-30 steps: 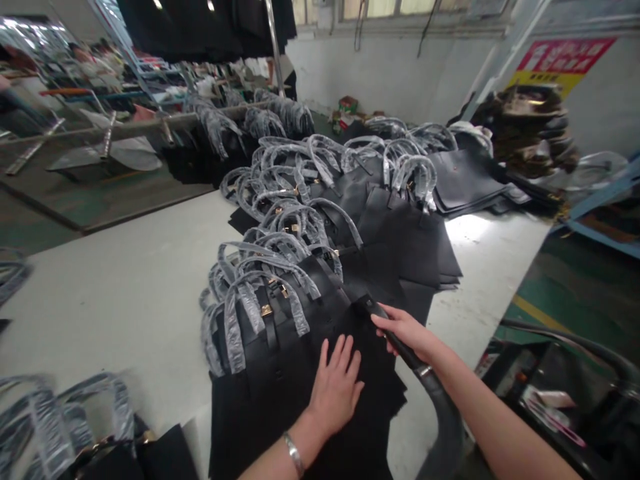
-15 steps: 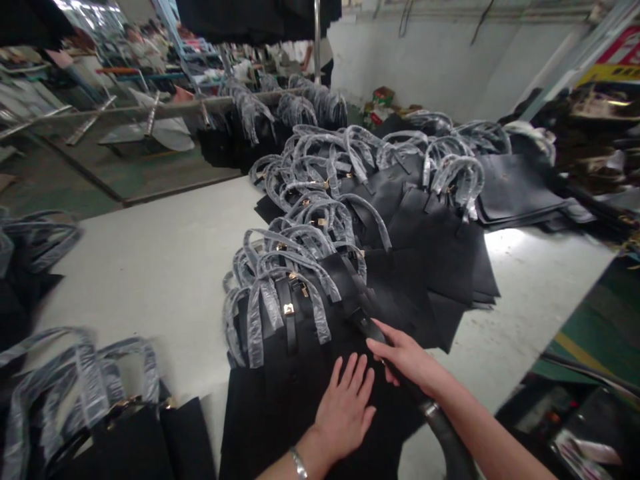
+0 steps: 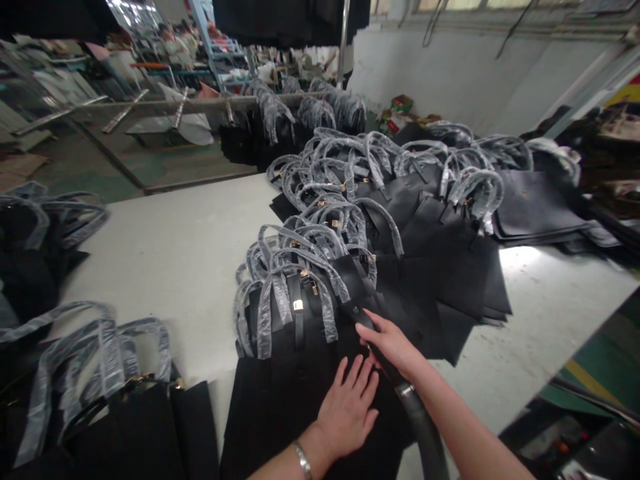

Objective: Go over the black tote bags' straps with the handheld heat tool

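My left hand (image 3: 349, 407) lies flat, fingers spread, on the black bag (image 3: 280, 413) nearest me. A silver bracelet circles that wrist. My right hand (image 3: 387, 343) is wrapped round a long black hose-like wand (image 3: 424, 421) with a silver collar; its exact kind I cannot tell. The wand's far end rests on or just over the bag's upper part, and its thick rear end curves down past the lower frame edge. Plastic-wrapped handles (image 3: 265, 320) and a black tab with a gold clasp (image 3: 299, 305) lie at the bag's top.
More black bags (image 3: 450, 267) with wrapped handles overlap across the white table (image 3: 175, 247) toward the back right. Another group of bags (image 3: 130, 427) stands at the left front. Beyond the table is a metal rack (image 3: 105, 155) with bags hanging from it.
The view has shifted a little, so the table and bags appear farther right. My right hand and the wand have moved up the bag, toward the handles. My left hand stays flat.
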Tool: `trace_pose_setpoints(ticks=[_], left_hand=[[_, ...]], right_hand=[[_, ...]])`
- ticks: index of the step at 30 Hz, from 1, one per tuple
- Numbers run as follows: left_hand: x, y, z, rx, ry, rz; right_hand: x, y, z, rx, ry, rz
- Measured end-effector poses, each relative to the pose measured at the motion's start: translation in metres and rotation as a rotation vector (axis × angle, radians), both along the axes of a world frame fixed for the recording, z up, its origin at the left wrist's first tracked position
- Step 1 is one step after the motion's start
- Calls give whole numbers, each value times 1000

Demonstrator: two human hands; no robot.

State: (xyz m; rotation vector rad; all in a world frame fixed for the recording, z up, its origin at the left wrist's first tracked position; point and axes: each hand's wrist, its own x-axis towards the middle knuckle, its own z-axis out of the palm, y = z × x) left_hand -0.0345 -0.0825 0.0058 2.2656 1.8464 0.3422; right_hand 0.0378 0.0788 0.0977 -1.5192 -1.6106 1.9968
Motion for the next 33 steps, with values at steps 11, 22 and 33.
trace_pose_setpoints(ticks=[11,22,33], left_hand=[[-2,-1,1,33,11,-13],[-4,-3,2,57,-10,-10],[1,-15,-25,224,-23,-142]], right_hand=[[25,45,1,-84,47,-130],[36,28,7,-90,17,-86],[75,-15,5,-127,-34,86]])
